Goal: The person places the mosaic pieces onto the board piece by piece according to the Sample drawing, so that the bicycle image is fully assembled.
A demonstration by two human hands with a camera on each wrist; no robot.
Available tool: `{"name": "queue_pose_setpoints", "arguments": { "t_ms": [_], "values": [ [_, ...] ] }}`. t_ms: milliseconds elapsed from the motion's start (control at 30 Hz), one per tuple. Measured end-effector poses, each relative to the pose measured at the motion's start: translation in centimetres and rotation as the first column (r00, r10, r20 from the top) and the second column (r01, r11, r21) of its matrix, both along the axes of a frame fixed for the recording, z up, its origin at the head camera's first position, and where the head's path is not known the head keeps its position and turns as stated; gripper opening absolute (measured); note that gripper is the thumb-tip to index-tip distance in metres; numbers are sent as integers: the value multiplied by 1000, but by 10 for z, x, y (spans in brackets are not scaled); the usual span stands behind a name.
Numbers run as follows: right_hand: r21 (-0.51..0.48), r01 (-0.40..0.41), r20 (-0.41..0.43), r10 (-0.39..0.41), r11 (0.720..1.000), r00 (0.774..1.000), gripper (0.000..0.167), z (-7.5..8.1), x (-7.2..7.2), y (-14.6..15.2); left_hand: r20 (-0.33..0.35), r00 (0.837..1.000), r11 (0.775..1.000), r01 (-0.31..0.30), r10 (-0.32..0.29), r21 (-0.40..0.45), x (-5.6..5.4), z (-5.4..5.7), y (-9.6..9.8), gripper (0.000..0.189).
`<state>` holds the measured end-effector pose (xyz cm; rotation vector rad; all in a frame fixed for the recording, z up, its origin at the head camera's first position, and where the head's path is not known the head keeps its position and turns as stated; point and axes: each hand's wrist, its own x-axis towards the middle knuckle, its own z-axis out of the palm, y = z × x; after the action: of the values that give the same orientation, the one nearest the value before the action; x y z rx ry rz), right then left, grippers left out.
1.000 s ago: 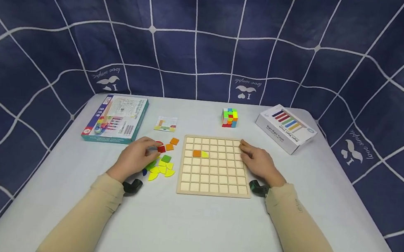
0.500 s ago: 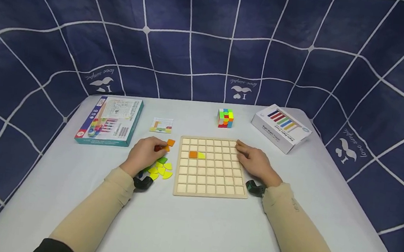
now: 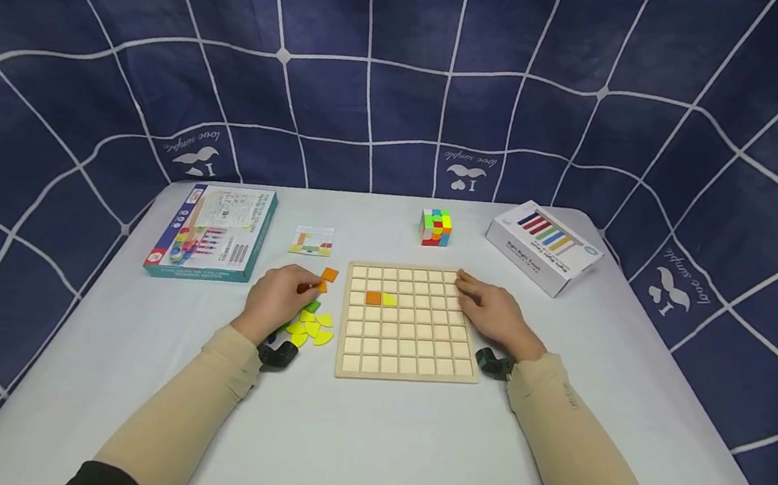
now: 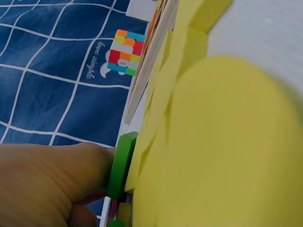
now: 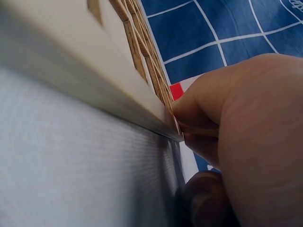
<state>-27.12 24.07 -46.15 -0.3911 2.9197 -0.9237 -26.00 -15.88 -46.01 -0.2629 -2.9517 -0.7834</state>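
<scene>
In the head view my left hand (image 3: 274, 300) reaches into loose tiles left of the wooden grid board (image 3: 405, 379). Its bent fingers cover a dark red tile (image 3: 302, 288) and part of an orange one; I cannot tell whether they pinch either. Another orange tile (image 3: 330, 274) lies just beyond. Yellow pieces (image 3: 313, 328) and a green tile (image 3: 313, 307) lie nearer me. The left wrist view shows a green piece (image 4: 122, 165) overlapping the fingertips. My right hand (image 3: 497, 317) holds the board's far right corner. An orange square (image 3: 373, 297) and a yellow piece (image 3: 390, 299) sit in the board's cells.
A small pattern card (image 3: 311, 241) lies beyond the tiles. A flat game box (image 3: 213, 232) is at the far left. Behind the board stand a puzzle cube (image 3: 436, 228) and, farther right, a white box (image 3: 543, 248). Black wrist devices (image 3: 278, 354) touch or overlap the tablecloth.
My left hand has shifted right over the red and orange tiles, covering more of them, and has stayed nearly still this last half second. The right hand keeps its place at the board.
</scene>
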Motion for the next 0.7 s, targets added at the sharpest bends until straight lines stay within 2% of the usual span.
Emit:
{"name": "queue_pose_setpoints", "arguments": {
  "t_ms": [133,233,333,400,533,600,700],
  "values": [
    [3,2,5,-2,1000,1000,48,-3,0,2,-5,1000,999,11,-11,-33,0,0,1,29],
    [4,3,4,-3,1000,1000,49,-4,0,2,-32,999,999,13,-15,-37,3,3,5,29],
    [-1,3,7,-3,1000,1000,49,-3,1,2,-88,993,997,72,-74,-34,10,9,13,30],
    [-1,1,6,-1,1000,1000,48,-3,1,3,-120,979,986,158,-163,-47,16,13,23,31],
    [-6,5,-1,-5,1000,1000,47,-1,1,3,-131,924,932,350,-360,-93,27,19,43,30],
    [-9,4,-8,-4,1000,1000,47,-1,1,2,-123,903,910,401,-413,-109,30,18,50,29],
    [-14,-4,-9,4,1000,1000,47,-1,0,2,-107,895,899,423,-434,-110,32,17,58,26]
  ]
}}
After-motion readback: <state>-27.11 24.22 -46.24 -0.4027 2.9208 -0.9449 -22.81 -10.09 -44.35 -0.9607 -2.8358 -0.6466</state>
